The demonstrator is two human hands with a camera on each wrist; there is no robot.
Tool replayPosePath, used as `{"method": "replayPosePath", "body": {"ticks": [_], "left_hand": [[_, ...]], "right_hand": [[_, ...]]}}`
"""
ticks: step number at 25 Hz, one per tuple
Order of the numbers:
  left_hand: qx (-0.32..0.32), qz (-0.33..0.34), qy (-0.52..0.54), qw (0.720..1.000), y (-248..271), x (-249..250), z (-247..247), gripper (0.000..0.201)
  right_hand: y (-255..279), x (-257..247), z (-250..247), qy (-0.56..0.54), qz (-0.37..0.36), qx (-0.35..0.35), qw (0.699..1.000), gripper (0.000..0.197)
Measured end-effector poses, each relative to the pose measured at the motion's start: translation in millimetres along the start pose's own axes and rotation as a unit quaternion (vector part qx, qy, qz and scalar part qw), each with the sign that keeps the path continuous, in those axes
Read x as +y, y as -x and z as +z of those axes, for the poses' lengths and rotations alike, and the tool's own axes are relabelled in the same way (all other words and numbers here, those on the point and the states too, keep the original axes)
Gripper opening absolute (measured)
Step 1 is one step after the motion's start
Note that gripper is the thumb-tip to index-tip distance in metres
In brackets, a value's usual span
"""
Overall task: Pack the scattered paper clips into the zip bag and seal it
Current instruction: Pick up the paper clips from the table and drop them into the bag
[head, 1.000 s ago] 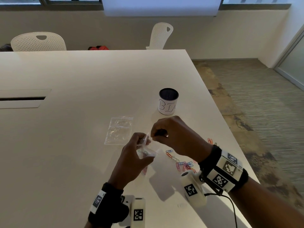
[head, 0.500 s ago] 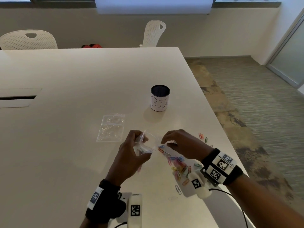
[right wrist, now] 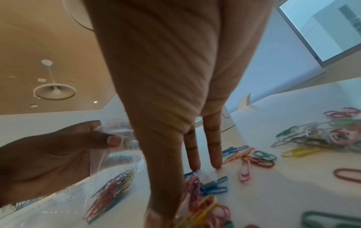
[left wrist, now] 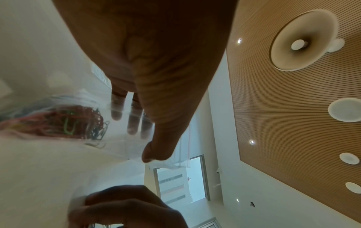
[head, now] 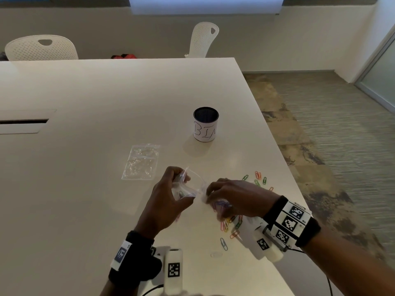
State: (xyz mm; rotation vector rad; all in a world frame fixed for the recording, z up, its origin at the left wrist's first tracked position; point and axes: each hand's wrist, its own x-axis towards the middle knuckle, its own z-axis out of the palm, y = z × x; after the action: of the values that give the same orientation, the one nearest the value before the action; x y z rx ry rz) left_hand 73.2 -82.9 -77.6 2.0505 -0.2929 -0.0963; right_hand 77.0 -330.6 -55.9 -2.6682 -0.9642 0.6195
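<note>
Clips (head: 229,223) now under the right hand (head: 233,197), lowered from the bag (head: 188,189).

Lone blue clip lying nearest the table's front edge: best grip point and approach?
Pinch the blue clip across its long sides, near the middle, coming straight down. It lies flat on the table, apart from the pile, so nothing blocks a top approach; flat wire offers little height, so fingertips probably need to press and slide.
</note>
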Motion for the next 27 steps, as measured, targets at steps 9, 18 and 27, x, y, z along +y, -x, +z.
{"method": "replayPosePath", "body": {"ticks": [9,18,27], "left_hand": [[0.023,-0.006,-0.018,1.000,3,0,9,0.053],[0.030,-0.003,-0.013,0.999,4,2,14,0.054],[0.024,-0.005,-0.008,1.000,3,0,10,0.053]], "right_hand": [[0,2,11,0.050,-0.029,0.031,0.998,0.018],[-11,20,5,-0.046,0.012,0.109,0.993,0.009],[1,0,-31,-0.367,0.036,0.314,0.875,0.010]]}}
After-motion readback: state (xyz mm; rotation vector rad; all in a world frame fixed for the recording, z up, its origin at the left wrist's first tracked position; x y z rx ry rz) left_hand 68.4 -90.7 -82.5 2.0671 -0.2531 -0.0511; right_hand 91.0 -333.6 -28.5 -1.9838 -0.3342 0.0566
